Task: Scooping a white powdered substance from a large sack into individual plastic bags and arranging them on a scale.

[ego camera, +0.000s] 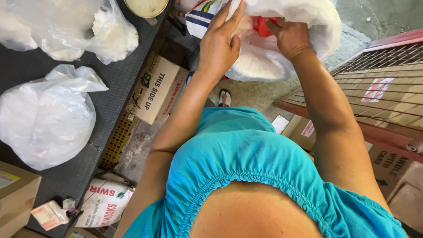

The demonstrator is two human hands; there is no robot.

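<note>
A big white plastic sack [304, 22] with white powder or grain [257, 66] inside sits open in front of me at the top middle. My left hand [219, 44] lies flat against the sack's left side, fingers stretched upward. My right hand [288, 37] reaches into the sack's mouth and grips the plastic near something red [264, 26]. What the red thing is I cannot tell. My turquoise top fills the lower middle of the view.
A dark table [110, 79] on the left carries tied clear bags of white stuff [44, 119] [105, 33] and a metal bowl [146, 6]. Cardboard boxes [158, 88] and a printed sack [103, 202] lie under and beside it. A red-framed cage of boxes [387, 92] stands at right.
</note>
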